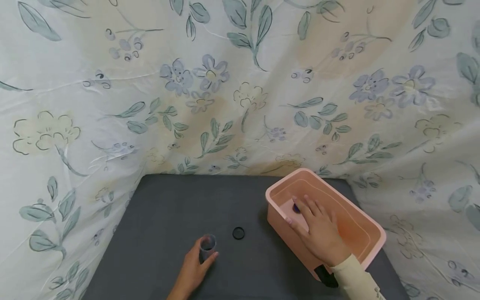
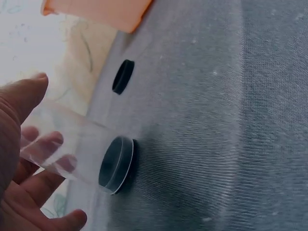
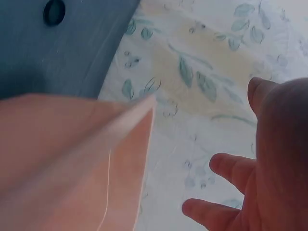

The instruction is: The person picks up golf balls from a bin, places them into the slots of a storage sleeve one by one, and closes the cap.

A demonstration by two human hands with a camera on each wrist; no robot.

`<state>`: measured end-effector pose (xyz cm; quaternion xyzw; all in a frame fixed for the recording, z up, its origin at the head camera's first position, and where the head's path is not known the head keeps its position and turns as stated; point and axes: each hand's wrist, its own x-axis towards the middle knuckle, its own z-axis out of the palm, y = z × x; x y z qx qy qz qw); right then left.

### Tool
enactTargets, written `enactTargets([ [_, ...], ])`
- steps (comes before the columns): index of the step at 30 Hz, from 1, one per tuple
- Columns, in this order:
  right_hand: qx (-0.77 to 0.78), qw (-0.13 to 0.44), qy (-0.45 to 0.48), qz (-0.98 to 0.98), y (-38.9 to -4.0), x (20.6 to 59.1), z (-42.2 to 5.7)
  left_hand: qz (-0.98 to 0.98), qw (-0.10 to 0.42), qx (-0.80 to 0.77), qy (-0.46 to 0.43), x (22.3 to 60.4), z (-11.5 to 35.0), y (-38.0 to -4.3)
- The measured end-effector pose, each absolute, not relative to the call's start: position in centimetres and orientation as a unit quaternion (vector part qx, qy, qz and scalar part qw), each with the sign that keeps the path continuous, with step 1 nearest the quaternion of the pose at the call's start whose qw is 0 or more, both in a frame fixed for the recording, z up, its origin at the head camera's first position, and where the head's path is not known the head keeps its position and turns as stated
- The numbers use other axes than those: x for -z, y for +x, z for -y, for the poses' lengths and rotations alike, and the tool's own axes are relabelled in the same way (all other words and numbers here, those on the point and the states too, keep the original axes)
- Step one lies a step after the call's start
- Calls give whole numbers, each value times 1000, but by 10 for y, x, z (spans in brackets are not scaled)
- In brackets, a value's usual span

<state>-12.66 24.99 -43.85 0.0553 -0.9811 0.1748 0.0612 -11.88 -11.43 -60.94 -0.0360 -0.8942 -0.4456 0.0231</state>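
My left hand (image 1: 193,263) is around a clear plastic cup (image 1: 207,245), thumb on one side and fingers on the other. In the left wrist view the cup (image 2: 79,144) is see-through with a dark round end at the table. A black ring-shaped lid (image 1: 238,233) lies on the table to the right of the cup. My right hand (image 1: 320,231) is over the pink bin (image 1: 275,214), fingers spread and holding nothing visible. Inside the bin, a small dark blue thing (image 1: 296,208) shows partly behind the fingers; its kind is unclear.
The bin stands at an angle on the right side of the dark grey table (image 1: 180,200). A black patch (image 1: 325,276) is on its near side. Floral cloth (image 1: 210,125) hangs behind and beside the table.
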Motion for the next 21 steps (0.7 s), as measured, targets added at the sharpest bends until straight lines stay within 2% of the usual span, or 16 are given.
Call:
enactTargets([
  [6, -175, 56, 70, 981, -143, 440, -272, 891, 25, 450, -52, 594, 114, -117],
  [14, -230, -3, 85, 969, -164, 455, -293, 891, 53, 445, -70, 574, 111, -113],
  [21, -225, -63, 91, 968, -198, 476, -304, 903, 62, 418, -82, 567, 112, -110],
])
